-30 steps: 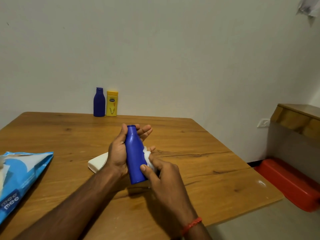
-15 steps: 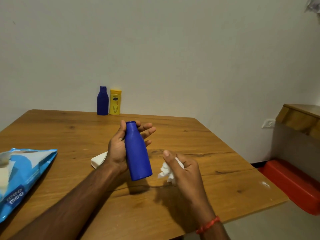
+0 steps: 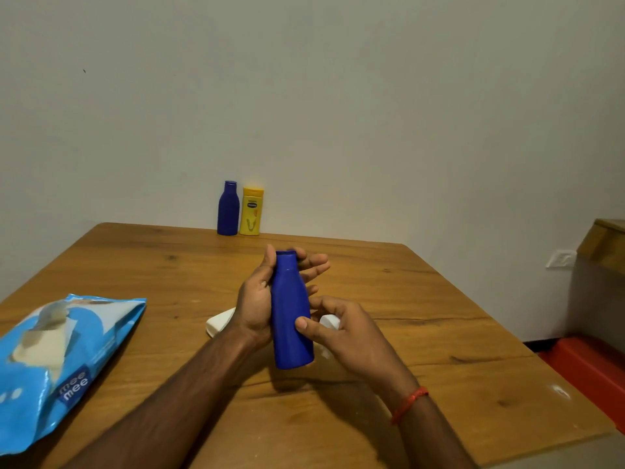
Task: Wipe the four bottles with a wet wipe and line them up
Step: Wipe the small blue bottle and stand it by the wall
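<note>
My left hand (image 3: 254, 301) holds a large blue bottle (image 3: 290, 316) upright above the middle of the wooden table (image 3: 422, 316), thumb at its neck. My right hand (image 3: 348, 330) grips a crumpled white wet wipe (image 3: 329, 322) and presses it to the bottle's right side, thumb on the front. A white bottle (image 3: 218, 324) lies on the table behind my left wrist, mostly hidden. A small blue bottle (image 3: 228, 208) and a yellow bottle (image 3: 251, 212) stand side by side at the table's far edge against the wall.
A blue wet-wipe pack (image 3: 57, 360) lies open at the table's left front. To the right, off the table, are a wooden ledge (image 3: 605, 242), a wall socket (image 3: 560, 259) and a red box (image 3: 588, 370) on the floor.
My right hand, which had pulled away from the bottle with the wipe half a second ago, has come back and pressed the wipe against the bottle's right side. The left hand kept holding it.
</note>
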The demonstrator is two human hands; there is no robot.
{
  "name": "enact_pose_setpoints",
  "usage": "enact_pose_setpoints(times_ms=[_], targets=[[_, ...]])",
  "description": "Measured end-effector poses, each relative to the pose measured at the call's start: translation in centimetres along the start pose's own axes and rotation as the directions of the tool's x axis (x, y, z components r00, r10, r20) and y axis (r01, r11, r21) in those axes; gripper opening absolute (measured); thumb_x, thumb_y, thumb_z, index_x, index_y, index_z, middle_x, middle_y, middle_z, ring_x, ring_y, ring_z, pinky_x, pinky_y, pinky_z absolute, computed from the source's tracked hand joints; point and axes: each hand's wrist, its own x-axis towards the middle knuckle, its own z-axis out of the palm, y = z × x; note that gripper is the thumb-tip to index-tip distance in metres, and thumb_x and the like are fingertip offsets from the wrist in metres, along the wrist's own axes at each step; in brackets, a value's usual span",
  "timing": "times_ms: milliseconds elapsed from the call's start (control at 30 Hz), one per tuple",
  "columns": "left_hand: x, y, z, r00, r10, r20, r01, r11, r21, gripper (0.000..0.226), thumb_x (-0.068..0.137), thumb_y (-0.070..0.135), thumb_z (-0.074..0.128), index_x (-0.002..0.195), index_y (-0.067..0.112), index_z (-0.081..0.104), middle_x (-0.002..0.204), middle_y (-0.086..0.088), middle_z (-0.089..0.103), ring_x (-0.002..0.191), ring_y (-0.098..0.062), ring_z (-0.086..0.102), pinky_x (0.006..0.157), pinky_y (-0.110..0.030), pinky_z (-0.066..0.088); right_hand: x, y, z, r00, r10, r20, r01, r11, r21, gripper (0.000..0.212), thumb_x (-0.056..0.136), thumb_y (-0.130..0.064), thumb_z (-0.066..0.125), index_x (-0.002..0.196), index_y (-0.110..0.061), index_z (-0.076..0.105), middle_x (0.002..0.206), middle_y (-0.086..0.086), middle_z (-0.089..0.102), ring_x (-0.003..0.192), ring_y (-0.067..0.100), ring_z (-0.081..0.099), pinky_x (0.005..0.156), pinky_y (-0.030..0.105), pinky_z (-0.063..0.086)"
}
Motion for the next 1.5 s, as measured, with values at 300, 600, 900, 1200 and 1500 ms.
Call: enact_pose_setpoints(times_ms=[300, 600, 900, 1200, 1500], targets=[[0.6, 1.1, -0.4, 0.984, 0.166, -0.059, -0.135, 0.927, 0.350, 0.050, 0.101, 0.052, 0.033, 0.135, 0.024, 0.055, 0.123, -0.009, 0.073, 0.115, -0.027, 0.068, 0.097, -0.049, 0.054, 3.0, -0.2, -1.6, 0.999, 0.035, 0.006, -0.035, 0.994, 0.108, 0.025, 0.084, -0.030, 0.077, 0.107, -0.030, 0.066, 0.102, -0.011, 0.074, 0.094, 0.005, 0.071, 0.081, 0.030, 0.056], [1.2, 1.2, -1.7, 0.963, 0.263, -0.066, -0.195, 0.842, 0.503, 0.031, 0.095, 0.031, 0.058, 0.124, 0.020, 0.064, 0.115, -0.001, 0.073, 0.107, -0.019, 0.071, 0.076, -0.031, 0.060, 6.6, -0.5, -2.7, 0.992, -0.001, -0.125, 0.017, 0.992, 0.125, 0.025, 0.086, -0.033, 0.075, 0.108, -0.030, 0.065, 0.104, -0.010, 0.073, 0.096, 0.008, 0.069, 0.082, 0.030, 0.056], [3.9, 1.6, -4.4, 0.942, 0.322, -0.094, -0.136, 0.623, 0.770, 0.037, 0.092, 0.026, 0.069, 0.123, 0.042, 0.057, 0.118, 0.004, 0.069, 0.109, -0.013, 0.066, 0.086, -0.038, 0.061, 11.8, 0.7, -2.1, 0.993, -0.032, -0.112, 0.027, 0.998, -0.050, 0.033, 0.087, -0.032, 0.075, 0.118, -0.028, 0.064, 0.107, -0.012, 0.068, 0.102, 0.012, 0.064, 0.087, 0.034, 0.053], [12.2, 3.6, -6.3, 0.920, 0.356, -0.163, -0.026, 0.472, 0.881, 0.042, 0.090, 0.024, 0.073, 0.130, 0.017, 0.062, 0.103, -0.004, 0.074, 0.090, -0.018, 0.074, 0.076, -0.039, 0.064, 21.0, 2.6, -2.7, 0.983, -0.082, -0.165, 0.063, 0.991, -0.118, 0.039, 0.091, -0.026, 0.072, 0.126, -0.014, 0.061, 0.100, -0.001, 0.066, 0.073, 0.009, 0.065, 0.060, 0.020, 0.051], [19.0, 1.1, -10.1, 0.882, 0.337, -0.329, 0.128, 0.500, 0.857, 0.033, 0.090, 0.019, 0.073, 0.120, 0.010, 0.065, 0.107, -0.007, 0.073, 0.093, -0.019, 0.072, 0.079, -0.034, 0.062, 29.5, 7.8, -0.9, 0.988, -0.024, -0.151, 0.004, 0.991, -0.133, 0.042, 0.092, -0.023, 0.070, 0.130, -0.011, 0.056, 0.102, 0.004, 0.068, 0.068, 0.009, 0.069, 0.063, 0.020, 0.056]])
